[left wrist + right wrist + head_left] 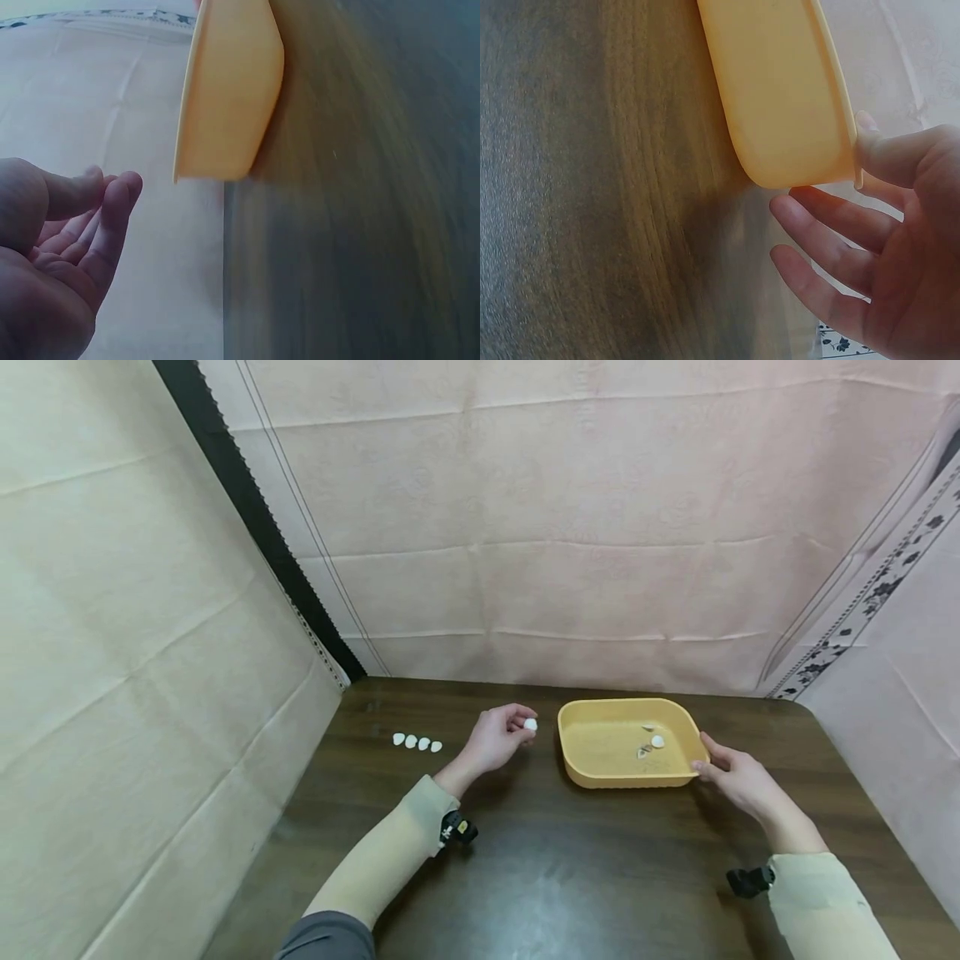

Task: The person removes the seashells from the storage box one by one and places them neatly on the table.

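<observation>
A small white rounded piece (531, 724), looking like a shell, is pinched between the thumb and fingertips of my left hand (495, 737). In the left wrist view the left hand (64, 240) hides that piece. To its left, several similar white pieces (411, 742) lie in a short row on the table. My right hand (738, 779) grips the right end of a yellow plastic tray (626, 781). Its thumb lies over the rim in the right wrist view, with fingers under the tray's end. Inside the tray are one white piece (657, 742) and a few thin, darker bits (643, 750).
The dark wood-grain table (525, 877) carries all of this. Pale cloth (585, 527) hangs behind it, with more cloth on the left and right sides. A black strap device (457, 828) sits on the left wrist, another (750, 882) on the right.
</observation>
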Demonstrator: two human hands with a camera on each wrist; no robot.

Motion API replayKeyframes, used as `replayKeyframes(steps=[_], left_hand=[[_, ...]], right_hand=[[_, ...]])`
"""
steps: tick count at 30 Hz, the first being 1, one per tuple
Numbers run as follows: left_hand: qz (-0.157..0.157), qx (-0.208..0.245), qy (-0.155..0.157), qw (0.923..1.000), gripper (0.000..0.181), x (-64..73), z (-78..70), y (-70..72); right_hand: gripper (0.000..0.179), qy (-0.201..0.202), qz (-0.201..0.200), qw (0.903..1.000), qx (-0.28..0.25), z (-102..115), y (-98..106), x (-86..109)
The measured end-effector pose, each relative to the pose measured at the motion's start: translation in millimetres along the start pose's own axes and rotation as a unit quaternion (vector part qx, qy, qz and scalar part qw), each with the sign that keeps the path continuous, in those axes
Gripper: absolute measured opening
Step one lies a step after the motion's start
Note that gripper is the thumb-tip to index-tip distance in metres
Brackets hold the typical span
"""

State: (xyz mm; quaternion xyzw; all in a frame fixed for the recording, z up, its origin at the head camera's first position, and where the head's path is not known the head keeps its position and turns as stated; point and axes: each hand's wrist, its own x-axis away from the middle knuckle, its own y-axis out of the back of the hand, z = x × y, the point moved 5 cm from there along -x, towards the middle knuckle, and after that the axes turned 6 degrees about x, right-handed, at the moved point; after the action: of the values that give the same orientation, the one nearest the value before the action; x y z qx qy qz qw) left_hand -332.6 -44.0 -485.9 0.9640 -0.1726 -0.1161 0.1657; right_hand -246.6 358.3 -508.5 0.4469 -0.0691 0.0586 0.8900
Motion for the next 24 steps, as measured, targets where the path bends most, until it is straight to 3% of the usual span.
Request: replayKeyframes(steps=[11, 24], left_hand=[[-0.030, -0.046, 0.005, 0.9985, 0.024, 22.1, 20.5, 45.4], [-0.034, -0.046, 0.046, 0.9973, 0.025, 41.9, 49.1, 67.1]], right_hand=[[0.083, -0.009, 0.014, 0.9998, -0.012, -1.5, -1.1, -0.6], [0.077, 0.008, -0.003, 0.9999, -0.011, -2.8, -1.8, -3.2]])
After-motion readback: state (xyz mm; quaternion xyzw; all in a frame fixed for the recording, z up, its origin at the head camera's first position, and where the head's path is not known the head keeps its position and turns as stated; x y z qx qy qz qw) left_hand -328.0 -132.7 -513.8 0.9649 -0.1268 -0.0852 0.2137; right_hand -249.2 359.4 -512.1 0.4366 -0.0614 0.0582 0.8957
